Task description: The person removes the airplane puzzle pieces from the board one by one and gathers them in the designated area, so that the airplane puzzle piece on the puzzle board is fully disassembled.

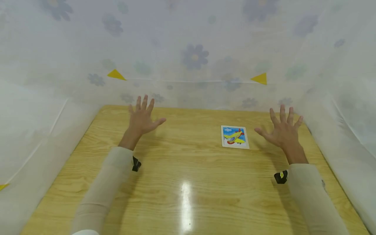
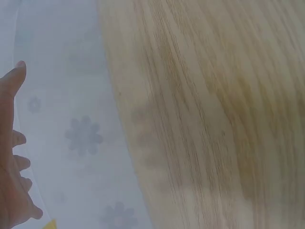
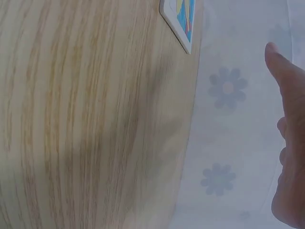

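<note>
Fingers spread, my left hand is held over the far left part of the wooden table, with nothing in it. My right hand is likewise spread and holds nothing, over the far right part. Just left of the right hand lies a square picture puzzle with a white border, showing a yellow and red airplane on blue. One corner of that puzzle shows at the top of the right wrist view. Neither hand touches it.
A white sheet with pale flowers hangs behind the table and along both sides. Two yellow triangles mark the back sheet. Small black devices sit at both wrists. Light reflects off the table's near middle.
</note>
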A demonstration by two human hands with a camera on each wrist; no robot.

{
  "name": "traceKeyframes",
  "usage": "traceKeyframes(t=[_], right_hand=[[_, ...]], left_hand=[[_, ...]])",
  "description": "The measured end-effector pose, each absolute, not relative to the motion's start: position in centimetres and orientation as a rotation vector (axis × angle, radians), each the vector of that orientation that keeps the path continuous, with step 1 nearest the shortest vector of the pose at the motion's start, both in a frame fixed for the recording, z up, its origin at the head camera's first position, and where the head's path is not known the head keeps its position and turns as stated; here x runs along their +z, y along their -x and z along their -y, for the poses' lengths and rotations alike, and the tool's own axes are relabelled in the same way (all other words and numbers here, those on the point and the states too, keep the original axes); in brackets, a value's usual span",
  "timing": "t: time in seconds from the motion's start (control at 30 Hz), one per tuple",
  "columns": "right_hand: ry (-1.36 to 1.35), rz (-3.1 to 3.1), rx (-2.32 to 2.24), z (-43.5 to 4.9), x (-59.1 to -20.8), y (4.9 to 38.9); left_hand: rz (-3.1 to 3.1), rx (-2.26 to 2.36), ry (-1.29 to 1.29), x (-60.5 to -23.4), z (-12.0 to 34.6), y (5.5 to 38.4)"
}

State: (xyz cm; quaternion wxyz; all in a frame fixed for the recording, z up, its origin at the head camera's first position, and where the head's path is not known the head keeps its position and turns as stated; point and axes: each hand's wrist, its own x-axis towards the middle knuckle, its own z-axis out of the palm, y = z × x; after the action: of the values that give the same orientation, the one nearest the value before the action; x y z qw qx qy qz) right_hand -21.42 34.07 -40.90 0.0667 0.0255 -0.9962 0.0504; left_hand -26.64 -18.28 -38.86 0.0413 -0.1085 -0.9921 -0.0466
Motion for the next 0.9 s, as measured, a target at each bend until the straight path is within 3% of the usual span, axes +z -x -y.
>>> traceKeyframes(t=[0.9], right_hand=[[-0.133, 3.039, 0.275, -33.5, -41.5, 19.4]], left_hand=[[3.035, -0.283, 0.586, -39.1, 11.3, 27.0]])
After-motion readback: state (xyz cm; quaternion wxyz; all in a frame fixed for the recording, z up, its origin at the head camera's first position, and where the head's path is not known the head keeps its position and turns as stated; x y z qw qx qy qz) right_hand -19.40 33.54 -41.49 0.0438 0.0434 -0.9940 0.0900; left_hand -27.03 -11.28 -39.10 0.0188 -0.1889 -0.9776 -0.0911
